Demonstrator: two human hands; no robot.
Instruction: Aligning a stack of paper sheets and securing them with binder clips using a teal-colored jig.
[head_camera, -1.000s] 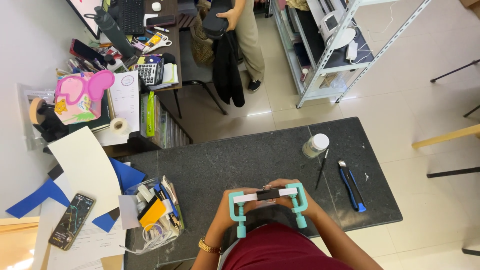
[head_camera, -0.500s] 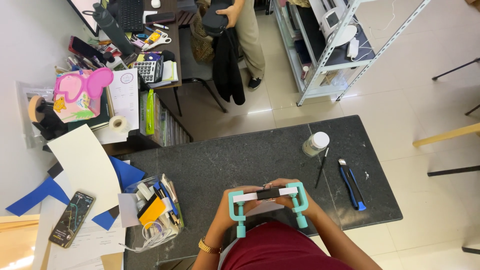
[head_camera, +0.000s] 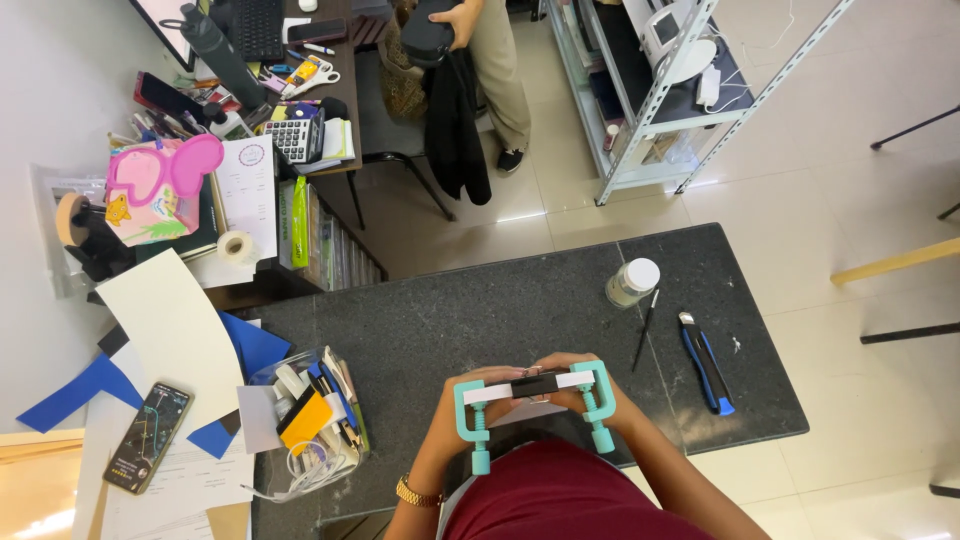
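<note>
Both of my hands hold a small flat stack of white and dark pieces (head_camera: 528, 386) clamped at each end by a teal screw clamp. My left hand (head_camera: 468, 402) grips the end with the left teal clamp (head_camera: 474, 428). My right hand (head_camera: 592, 384) grips the end with the right teal clamp (head_camera: 594, 400). The stack is held level just above the near edge of the dark stone table (head_camera: 470, 310), close to my body.
On the table to the right stand a small white-capped jar (head_camera: 632, 282), a thin brush (head_camera: 645, 334) and a blue utility knife (head_camera: 706, 362). A clear tub of craft supplies (head_camera: 310, 412) and a phone (head_camera: 148, 436) lie left. Another person (head_camera: 480, 50) stands by a cluttered desk beyond.
My hands and the clamped stack stay in nearly the same place. The person at the far desk has shifted slightly.
</note>
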